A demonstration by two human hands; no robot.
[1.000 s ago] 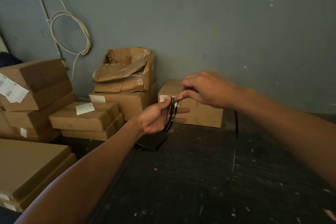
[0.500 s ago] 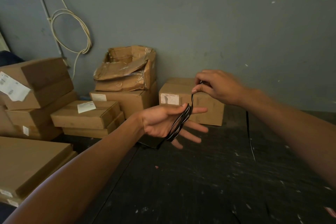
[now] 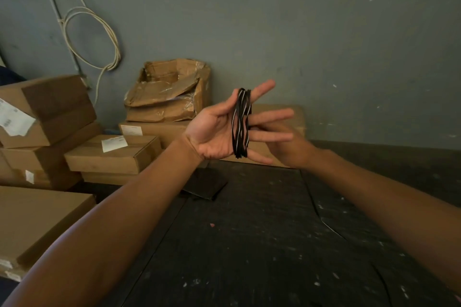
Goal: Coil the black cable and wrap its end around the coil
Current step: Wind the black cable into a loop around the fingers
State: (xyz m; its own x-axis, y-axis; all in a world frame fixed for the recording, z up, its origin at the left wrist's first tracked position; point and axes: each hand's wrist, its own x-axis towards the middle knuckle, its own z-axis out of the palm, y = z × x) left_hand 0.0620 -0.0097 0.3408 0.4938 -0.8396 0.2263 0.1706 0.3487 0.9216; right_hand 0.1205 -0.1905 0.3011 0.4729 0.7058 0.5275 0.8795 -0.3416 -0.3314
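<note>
The black cable [image 3: 240, 122] is looped several times around the fingers of my left hand [image 3: 212, 132], which is raised above the dark table [image 3: 249, 244] with its palm towards me and fingers spread. My right hand [image 3: 287, 147] is just behind those fingers, partly hidden, and appears to hold the cable where it leaves the coil. The cable's loose tail [image 3: 321, 217] drops from under my right wrist and lies in a curve on the table.
Cardboard boxes crowd the left and back: a tall stack [image 3: 50, 107], flat boxes [image 3: 112, 154], a torn box [image 3: 169, 92] and one behind my hands [image 3: 296, 114]. A dark flat object [image 3: 207, 187] lies below my left wrist. A white cable [image 3: 94, 40] hangs on the wall.
My left hand has risen and turned palm towards me with its fingers spread. My right hand dropped from above the coil to behind the left fingers, carrying the cable round. The tail slid left.
</note>
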